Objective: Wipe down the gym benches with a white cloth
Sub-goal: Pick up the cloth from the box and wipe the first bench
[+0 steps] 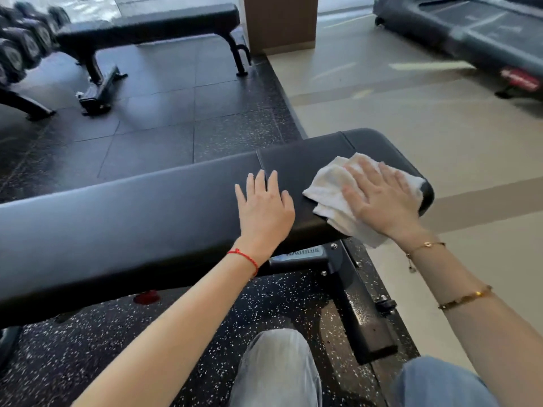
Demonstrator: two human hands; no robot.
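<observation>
A long black padded gym bench (132,218) runs across the view in front of me. A crumpled white cloth (329,186) lies on its right end pad. My right hand (379,198) presses flat on the cloth, fingers spread and pointing up-left. My left hand (264,207) rests flat on the bare pad just left of the cloth, fingers apart, holding nothing. A second black bench (152,24) stands farther back at the upper left.
A dumbbell rack (20,51) fills the far left. A treadmill (476,39) sits at the upper right on the tan floor. A brown pillar (280,22) rises at the top centre. The bench's metal foot (364,318) stands by my knees on speckled rubber flooring.
</observation>
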